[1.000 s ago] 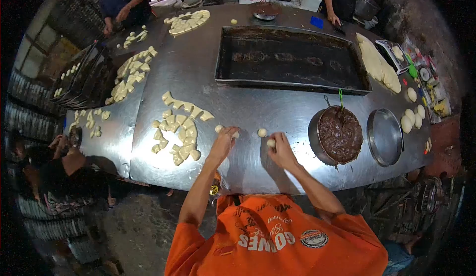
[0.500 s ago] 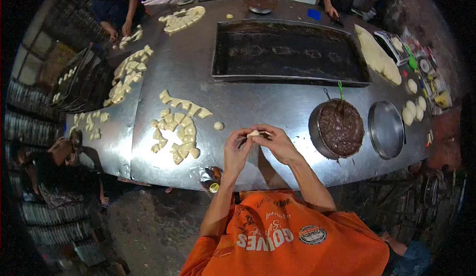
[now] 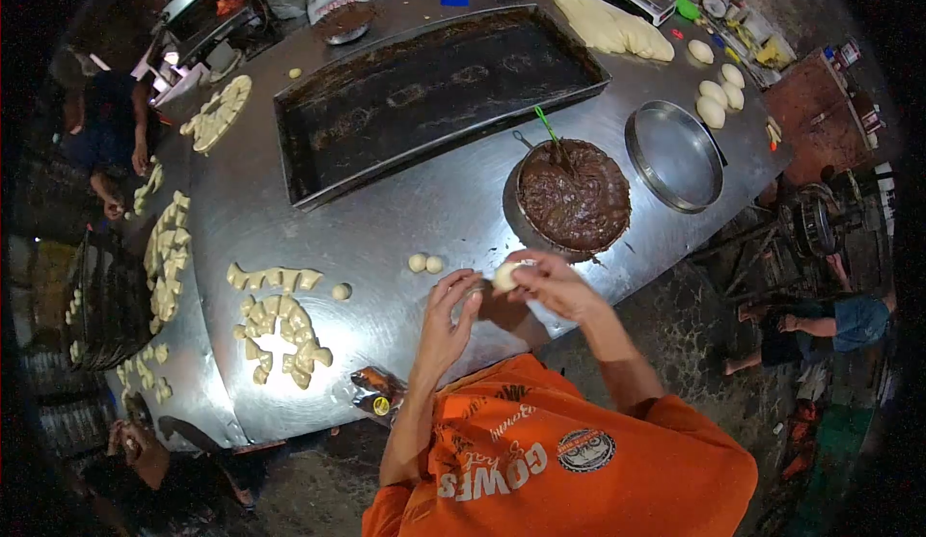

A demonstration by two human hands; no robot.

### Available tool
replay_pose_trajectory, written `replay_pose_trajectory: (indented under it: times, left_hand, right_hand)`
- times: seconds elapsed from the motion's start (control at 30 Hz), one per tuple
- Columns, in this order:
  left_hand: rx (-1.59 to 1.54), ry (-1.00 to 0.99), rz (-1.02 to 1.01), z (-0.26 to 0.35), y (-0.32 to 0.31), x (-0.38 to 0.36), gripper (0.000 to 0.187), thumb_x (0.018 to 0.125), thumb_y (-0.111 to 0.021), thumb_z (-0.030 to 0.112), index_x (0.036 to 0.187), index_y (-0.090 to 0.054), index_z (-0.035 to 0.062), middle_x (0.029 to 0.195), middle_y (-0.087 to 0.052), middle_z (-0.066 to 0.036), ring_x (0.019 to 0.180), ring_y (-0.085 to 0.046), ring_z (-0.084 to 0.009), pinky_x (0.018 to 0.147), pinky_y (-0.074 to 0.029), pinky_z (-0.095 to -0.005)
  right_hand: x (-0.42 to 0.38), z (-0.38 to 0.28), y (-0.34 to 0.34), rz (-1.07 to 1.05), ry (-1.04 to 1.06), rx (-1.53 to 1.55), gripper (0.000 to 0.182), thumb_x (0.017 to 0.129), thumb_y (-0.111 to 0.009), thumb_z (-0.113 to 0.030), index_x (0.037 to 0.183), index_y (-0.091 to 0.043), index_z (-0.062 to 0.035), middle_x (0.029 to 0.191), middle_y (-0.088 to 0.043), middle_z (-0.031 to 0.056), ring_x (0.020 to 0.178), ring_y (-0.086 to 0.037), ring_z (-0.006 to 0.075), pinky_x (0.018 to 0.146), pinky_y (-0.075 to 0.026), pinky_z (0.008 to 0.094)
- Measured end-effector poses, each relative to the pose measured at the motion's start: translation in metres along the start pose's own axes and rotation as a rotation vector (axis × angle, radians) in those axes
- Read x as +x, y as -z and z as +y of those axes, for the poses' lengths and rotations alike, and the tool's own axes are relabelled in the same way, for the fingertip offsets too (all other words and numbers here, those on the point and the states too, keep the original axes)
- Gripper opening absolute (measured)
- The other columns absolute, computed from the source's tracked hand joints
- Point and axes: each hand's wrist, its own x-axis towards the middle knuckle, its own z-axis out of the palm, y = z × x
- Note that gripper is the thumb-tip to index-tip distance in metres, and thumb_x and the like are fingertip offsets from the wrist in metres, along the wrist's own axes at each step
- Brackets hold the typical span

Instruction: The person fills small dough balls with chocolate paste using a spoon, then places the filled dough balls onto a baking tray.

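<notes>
My right hand (image 3: 561, 288) grips a pale piece of dough (image 3: 505, 277) between its fingers, above the near edge of the metal table. To its left, my left hand (image 3: 447, 323) is held up close by, fingers curled but apart, and I see no dough in it. Just beyond that hand, two small dough balls (image 3: 425, 263) sit side by side. Another dough ball (image 3: 341, 291) lies further left, next to cut dough pieces (image 3: 280, 330). A pot of thick brown filling (image 3: 575, 200), with a green-handled tool (image 3: 547, 124) standing in it, is beyond my right hand.
A large dark baking tray (image 3: 439, 103) fills the far middle of the table (image 3: 260, 219). A round pan (image 3: 675, 156), larger dough balls (image 3: 719, 93) and a dough slab (image 3: 608, 21) are to the right. A brown bottle-like item (image 3: 376, 390) lies at the near edge. Other people work at the left.
My view has swung to the right. My hands have drawn apart; the dough, earlier held between both, now shows in my right hand only. Two dough balls have come into sight beside my left hand.
</notes>
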Motion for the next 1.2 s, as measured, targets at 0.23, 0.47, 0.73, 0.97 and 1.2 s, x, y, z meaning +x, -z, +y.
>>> replay_pose_trajectory:
  times: [0.23, 0.47, 0.73, 0.97, 1.2]
  left_hand:
    - [-0.093, 0.033, 0.146, 0.011, 0.013, 0.009, 0.033, 0.1, -0.057, 0.024, 0.124, -0.062, 0.0023, 0.129, -0.058, -0.013, 0.121, -0.054, -0.0263, 0.099, -0.046, -0.0385]
    - [-0.098, 0.049, 0.295, 0.011, 0.022, 0.002, 0.029, 0.101, -0.054, 0.021, 0.121, -0.065, 0.0021, 0.124, -0.061, -0.013, 0.115, -0.058, -0.0247, 0.097, -0.046, -0.0358]
    - [-0.103, 0.018, 0.177, 0.014, 0.002, 0.021, 0.029, 0.1, -0.056, 0.018, 0.123, -0.063, 0.0031, 0.123, -0.063, -0.012, 0.114, -0.059, -0.0221, 0.097, -0.047, -0.0353]
    - [-0.29, 0.05, -0.085, 0.037, -0.034, 0.04, 0.055, 0.107, -0.038, 0.034, 0.149, -0.034, -0.001, 0.138, -0.054, -0.02, 0.125, -0.054, -0.027, 0.106, -0.039, -0.0382]
    - [-0.577, 0.053, -0.111, -0.004, -0.035, 0.032, 0.051, 0.102, -0.053, 0.023, 0.146, -0.039, 0.001, 0.118, -0.058, -0.012, 0.109, -0.059, -0.0186, 0.093, -0.047, -0.0305]
  right_hand:
    - [0.016, -0.038, 0.073, 0.306, 0.585, -1.402, 0.023, 0.092, -0.064, -0.008, 0.115, -0.062, -0.0032, 0.102, -0.069, 0.0193, 0.094, -0.066, 0.032, 0.082, -0.053, 0.038]
    - [0.039, -0.031, 0.089, 0.291, 0.51, -1.602, 0.02, 0.092, -0.06, -0.004, 0.112, -0.062, -0.0018, 0.102, -0.064, 0.0198, 0.097, -0.065, 0.036, 0.085, -0.053, 0.0416]
    - [0.027, -0.036, 0.088, 0.297, 0.067, -0.572, 0.028, 0.097, -0.063, -0.019, 0.121, -0.062, -0.0049, 0.11, -0.07, 0.007, 0.097, -0.064, 0.015, 0.083, -0.051, 0.0296]
    - [-0.009, 0.0, 0.021, -0.004, 0.161, 0.332, 0.031, 0.096, -0.063, -0.018, 0.124, -0.057, -0.006, 0.117, -0.063, 0.0087, 0.111, -0.061, 0.0197, 0.091, -0.053, 0.0352]
    - [-0.024, 0.03, 0.007, 0.002, 0.176, 0.269, 0.036, 0.094, -0.068, -0.028, 0.125, -0.055, -0.0127, 0.115, -0.061, -0.0022, 0.104, -0.056, 0.0094, 0.086, -0.044, 0.0273]
